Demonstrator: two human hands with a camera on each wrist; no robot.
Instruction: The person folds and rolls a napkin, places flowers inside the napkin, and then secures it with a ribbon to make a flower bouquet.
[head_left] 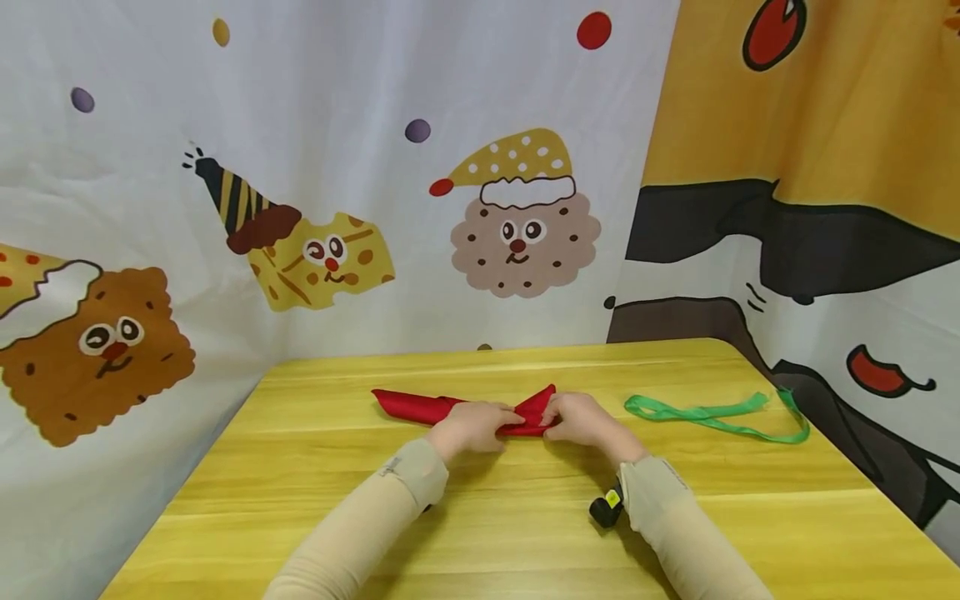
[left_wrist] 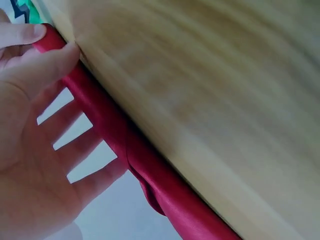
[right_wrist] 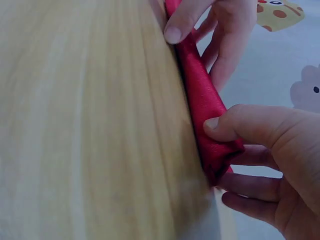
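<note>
A red satin-like cloth [head_left: 411, 407], rolled into a long narrow strip, lies across the wooden table in front of me. My left hand [head_left: 472, 425] holds it near the middle, thumb on the near side and fingers behind, as the left wrist view shows. At the roll's right end, my right hand [head_left: 583, 418] pinches the cloth between thumb and fingers. A pointed flap of the cloth rises beside the right fingers in the head view. In the right wrist view the rolled end [right_wrist: 220, 150] shows folded layers under the right thumb.
A green ribbon [head_left: 701, 414] lies loosely looped on the right side of the wooden table [head_left: 510, 517]. Behind and beside the table hangs a printed curtain [head_left: 352, 108] with cartoon biscuits and cheese. A small black device [head_left: 604, 510] sits at the right wrist.
</note>
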